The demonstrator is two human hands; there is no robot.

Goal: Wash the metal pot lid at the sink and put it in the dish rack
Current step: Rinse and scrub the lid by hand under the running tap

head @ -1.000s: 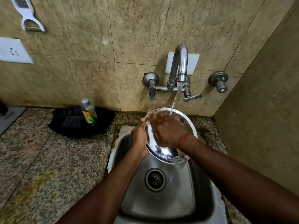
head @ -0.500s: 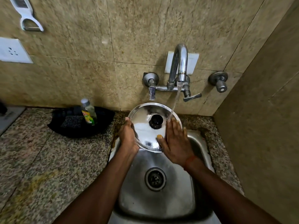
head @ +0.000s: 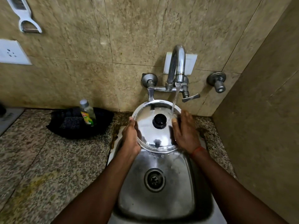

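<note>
**Lid under the tap: rinse step**

Metal pot lid (head: 152, 138) held over sink (head: 181, 191), knob (head: 159, 122) side up, stream hitting its 2 o'clock edge. Left hand (head: 131, 138) grips rim at 9 o'clock. Right hand (head: 186, 135) lies flat at 3 o'clock, fingers straight. Judged light, rigid and wet-slick, so hold by rim or knob. Tap (head: 177, 65) crowds 12 o'clock, side wall near at 3. Rack not visible.

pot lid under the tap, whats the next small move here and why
Probably turn the pot lid a little so the water stream sweeps across more of its top. The stream lands only near the upper right rim, beside the flat right hand. The left hand grips the left rim, and that side and the black knob sit clear of the stream.
</note>
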